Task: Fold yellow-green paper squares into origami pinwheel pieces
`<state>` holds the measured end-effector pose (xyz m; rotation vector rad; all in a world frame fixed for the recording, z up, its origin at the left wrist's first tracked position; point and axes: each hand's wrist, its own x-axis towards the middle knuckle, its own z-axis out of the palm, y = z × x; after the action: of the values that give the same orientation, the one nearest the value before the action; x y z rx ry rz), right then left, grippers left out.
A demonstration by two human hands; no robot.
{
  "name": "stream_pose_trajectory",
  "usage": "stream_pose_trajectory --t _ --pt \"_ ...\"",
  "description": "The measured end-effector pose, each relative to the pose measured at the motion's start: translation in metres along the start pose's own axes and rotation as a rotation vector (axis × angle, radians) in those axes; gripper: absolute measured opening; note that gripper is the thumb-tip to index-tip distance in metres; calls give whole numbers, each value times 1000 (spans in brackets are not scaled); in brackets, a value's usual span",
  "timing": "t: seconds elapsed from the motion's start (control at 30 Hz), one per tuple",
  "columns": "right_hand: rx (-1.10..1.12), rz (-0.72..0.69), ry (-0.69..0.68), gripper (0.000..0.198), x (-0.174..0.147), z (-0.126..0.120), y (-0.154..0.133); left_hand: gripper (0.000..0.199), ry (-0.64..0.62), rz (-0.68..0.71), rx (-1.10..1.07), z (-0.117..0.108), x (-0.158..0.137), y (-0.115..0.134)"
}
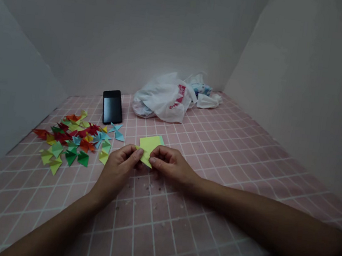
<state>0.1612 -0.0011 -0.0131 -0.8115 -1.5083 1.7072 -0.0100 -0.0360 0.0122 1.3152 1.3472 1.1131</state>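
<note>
Between my two hands is a small folded piece of yellow paper (146, 157), partly covered by my fingers. My left hand (124, 158) pinches its left side with thumb and fingers. On the other side, my right hand (168, 164) grips its right edge, fingers curled. Just beyond the hands lies a stack of square paper sheets (150, 142), yellow on top with a pale green edge showing at the right. To the left, a heap of folded paper pieces (73, 134) in red, orange, yellow, green and blue spreads over the tablecloth.
A black phone (112, 107) lies behind the paper heap. Crumpled white plastic bags (165, 96) sit near the back wall, with a blue-patterned packet (202, 88) beside them. The pink checked tablecloth (233, 152) runs between pale walls, with small specks near my hands.
</note>
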Motion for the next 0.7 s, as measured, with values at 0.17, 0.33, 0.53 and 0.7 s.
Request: stream_pose_trajectory --t 0.17,0.33,0.53,0.7 --pt "5 -12 18 20 0 -1 0 25 -63 -5 32 1 -1 2" --pt "42 -71 97 20 1 1 0 25 -123 -97 -134 3 0 -2" --pt "40 -75 66 19 -1 0 -1 27 -131 -167 -200 3 2 -5" --pt "55 -55 38 19 0 -1 3 29 -169 -214 -197 1 3 -5"
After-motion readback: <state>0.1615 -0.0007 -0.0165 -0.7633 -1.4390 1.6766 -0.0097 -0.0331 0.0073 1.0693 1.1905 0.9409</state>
